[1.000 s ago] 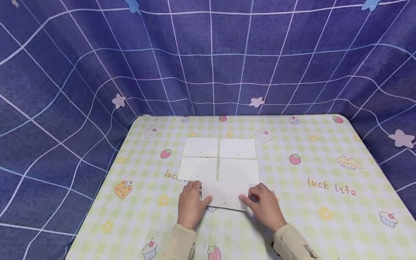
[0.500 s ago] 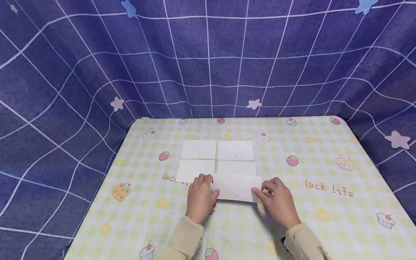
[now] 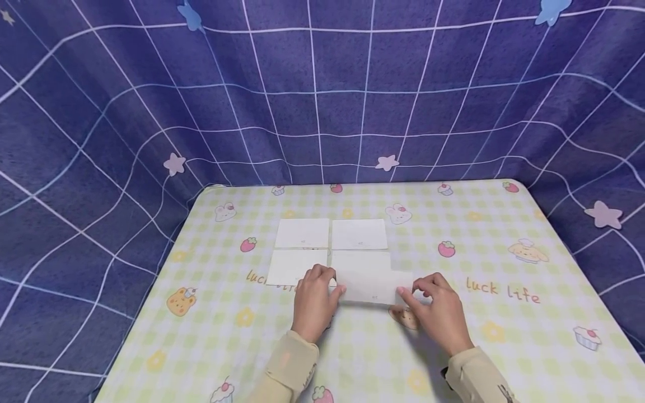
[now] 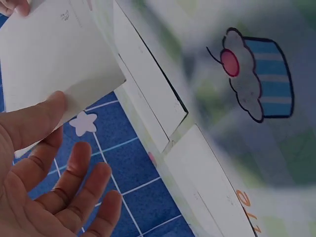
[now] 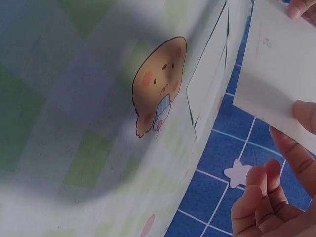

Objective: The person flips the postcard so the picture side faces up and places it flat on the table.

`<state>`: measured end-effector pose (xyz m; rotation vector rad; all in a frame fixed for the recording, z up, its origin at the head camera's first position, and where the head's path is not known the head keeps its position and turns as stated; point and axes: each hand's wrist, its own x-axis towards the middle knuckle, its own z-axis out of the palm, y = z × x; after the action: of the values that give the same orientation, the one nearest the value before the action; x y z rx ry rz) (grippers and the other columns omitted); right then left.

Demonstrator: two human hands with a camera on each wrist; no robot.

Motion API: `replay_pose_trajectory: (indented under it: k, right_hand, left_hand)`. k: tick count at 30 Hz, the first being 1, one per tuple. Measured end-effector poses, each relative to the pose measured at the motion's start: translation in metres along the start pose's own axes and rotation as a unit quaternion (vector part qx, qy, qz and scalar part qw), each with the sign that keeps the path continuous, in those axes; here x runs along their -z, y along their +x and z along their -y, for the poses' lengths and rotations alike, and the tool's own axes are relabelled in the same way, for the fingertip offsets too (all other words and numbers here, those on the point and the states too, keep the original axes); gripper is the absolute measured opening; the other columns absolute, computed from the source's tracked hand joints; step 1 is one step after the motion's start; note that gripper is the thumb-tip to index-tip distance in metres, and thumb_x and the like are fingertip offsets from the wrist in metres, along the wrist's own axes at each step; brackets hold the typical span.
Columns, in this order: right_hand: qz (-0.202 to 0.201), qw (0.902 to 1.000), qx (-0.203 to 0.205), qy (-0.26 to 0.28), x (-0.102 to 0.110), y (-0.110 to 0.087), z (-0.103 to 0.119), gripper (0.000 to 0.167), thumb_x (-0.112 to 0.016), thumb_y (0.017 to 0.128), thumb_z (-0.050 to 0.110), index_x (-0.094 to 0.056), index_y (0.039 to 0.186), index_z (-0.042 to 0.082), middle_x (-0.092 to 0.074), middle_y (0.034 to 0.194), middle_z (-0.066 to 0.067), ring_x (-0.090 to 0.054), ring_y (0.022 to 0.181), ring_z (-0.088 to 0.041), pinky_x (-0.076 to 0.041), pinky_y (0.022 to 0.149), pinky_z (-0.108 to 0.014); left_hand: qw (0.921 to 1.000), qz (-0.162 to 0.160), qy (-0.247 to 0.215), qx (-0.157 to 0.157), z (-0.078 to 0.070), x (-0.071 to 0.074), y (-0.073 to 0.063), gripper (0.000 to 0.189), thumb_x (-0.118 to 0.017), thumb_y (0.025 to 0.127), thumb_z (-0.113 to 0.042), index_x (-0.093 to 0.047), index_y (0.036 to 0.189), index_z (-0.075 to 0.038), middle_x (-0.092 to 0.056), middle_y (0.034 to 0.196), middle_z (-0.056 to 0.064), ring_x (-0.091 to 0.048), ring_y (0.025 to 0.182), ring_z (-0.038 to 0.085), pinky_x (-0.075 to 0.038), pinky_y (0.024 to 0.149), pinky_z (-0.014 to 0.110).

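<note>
A white card (image 3: 365,286) with a small printed mark is held between my two hands, above the near edge of the laid-out cards. My left hand (image 3: 314,305) pinches its left end, thumb on the face and forefinger behind; in the left wrist view the other left fingers (image 4: 81,195) spread loosely below. At the opposite end, my right hand (image 3: 440,313) pinches it in the same manner. Several similar white cards (image 3: 302,233) lie in two rows on the tablecloth, and the held card overlaps the near right one (image 3: 360,260) in the head view.
The table wears a green-and-white checked cloth (image 3: 494,235) printed with strawberries, cupcakes and animals. A blue curtain (image 3: 342,73) with white grid lines and stars hangs behind the table and at both sides.
Both hands have carried the held card to the right and slightly away from the body, from below the laid-out cards to over the near right one. The head view has shifted slightly.
</note>
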<state>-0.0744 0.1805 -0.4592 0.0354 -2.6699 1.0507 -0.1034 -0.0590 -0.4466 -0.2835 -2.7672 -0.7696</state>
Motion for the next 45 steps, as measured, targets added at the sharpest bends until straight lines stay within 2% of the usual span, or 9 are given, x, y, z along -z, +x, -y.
replay_pose_trajectory:
  k: [6,10,16,21,27,32,37,40,45]
  right_hand:
    - [-0.021,0.9998,0.004,0.001,0.001,-0.002,-0.002,0.017,-0.081,0.088,0.028,-0.072,0.080,0.016,-0.060,0.092,-0.005,-0.061,0.082,-0.024,-0.049,0.071,-0.040]
    - [-0.019,0.9998,-0.005,0.007,0.002,-0.002,-0.004,0.016,-0.077,0.092,0.029,-0.076,0.090,0.013,-0.062,0.094,-0.007,-0.058,0.081,-0.020,-0.046,0.067,-0.035]
    - [0.018,0.9964,-0.068,0.047,0.006,0.000,-0.007,0.035,-0.055,0.105,0.039,-0.075,0.106,0.011,-0.061,0.095,-0.003,-0.054,0.085,-0.017,-0.044,0.070,-0.031]
    - [0.051,0.9858,-0.129,0.095,0.009,0.000,-0.008,0.057,-0.035,0.109,0.050,-0.075,0.095,0.013,-0.065,0.099,-0.007,-0.057,0.092,-0.020,-0.045,0.080,-0.035]
    - [0.096,0.9722,-0.169,0.130,0.011,0.004,-0.005,0.073,-0.025,0.108,0.058,-0.077,0.090,0.011,-0.066,0.101,-0.007,-0.058,0.097,-0.022,-0.044,0.087,-0.036]
    - [0.121,0.9641,-0.193,0.137,0.010,0.007,-0.003,0.074,-0.027,0.107,0.059,-0.077,0.095,0.006,-0.067,0.103,-0.006,-0.057,0.100,-0.024,-0.042,0.087,-0.037]
    - [0.145,0.9520,-0.205,0.175,0.009,0.007,-0.001,0.065,-0.040,0.104,0.060,-0.076,0.111,0.006,-0.065,0.106,-0.008,-0.054,0.096,-0.024,-0.042,0.079,-0.032]
    - [0.159,0.9459,-0.209,0.190,0.009,0.006,0.000,0.057,-0.049,0.102,0.057,-0.075,0.118,0.009,-0.065,0.109,-0.006,-0.053,0.099,-0.022,-0.042,0.082,-0.033]
    - [0.151,0.9475,-0.206,0.192,0.008,0.007,0.001,0.043,-0.060,0.100,0.049,-0.077,0.110,0.012,-0.065,0.109,-0.003,-0.053,0.103,-0.020,-0.042,0.087,-0.033]
  left_hand:
    - [0.9994,-0.015,-0.024,-0.020,0.001,0.001,0.003,0.020,-0.085,0.082,-0.018,-0.076,0.098,-0.010,-0.067,0.104,0.005,-0.065,0.099,0.026,-0.051,0.082,0.045]
    - [0.9982,-0.029,-0.039,-0.035,0.004,-0.001,0.002,0.016,-0.085,0.081,-0.016,-0.076,0.094,-0.015,-0.066,0.102,0.001,-0.064,0.098,0.024,-0.051,0.084,0.046]
    - [0.9933,-0.071,-0.076,-0.050,0.007,-0.001,0.002,0.017,-0.086,0.079,-0.011,-0.074,0.088,-0.018,-0.066,0.100,-0.002,-0.063,0.099,0.022,-0.050,0.086,0.045]
    - [0.9892,-0.100,-0.092,-0.055,0.007,0.001,0.001,0.023,-0.087,0.076,-0.004,-0.074,0.088,-0.019,-0.066,0.101,-0.003,-0.062,0.103,0.022,-0.048,0.084,0.042]
    - [0.9855,-0.125,-0.094,-0.066,0.007,0.000,0.000,0.031,-0.086,0.073,0.004,-0.074,0.090,-0.019,-0.066,0.101,-0.002,-0.062,0.103,0.022,-0.049,0.087,0.042]
    - [0.9838,-0.135,-0.087,-0.078,0.008,-0.001,-0.002,0.033,-0.087,0.071,0.006,-0.075,0.090,-0.019,-0.066,0.100,-0.001,-0.062,0.103,0.021,-0.050,0.088,0.042]
    - [0.9850,-0.132,-0.070,-0.087,0.009,0.000,-0.003,0.035,-0.087,0.070,0.007,-0.075,0.090,-0.019,-0.066,0.102,0.000,-0.061,0.104,0.022,-0.050,0.086,0.041]
    - [0.9875,-0.121,-0.065,-0.079,0.010,0.001,-0.004,0.036,-0.085,0.072,0.010,-0.074,0.091,-0.019,-0.065,0.104,0.000,-0.061,0.106,0.022,-0.050,0.088,0.042]
    - [0.9920,-0.093,-0.062,-0.058,0.009,0.002,-0.006,0.037,-0.084,0.074,0.010,-0.073,0.092,-0.020,-0.064,0.107,-0.001,-0.060,0.107,0.022,-0.050,0.089,0.044]
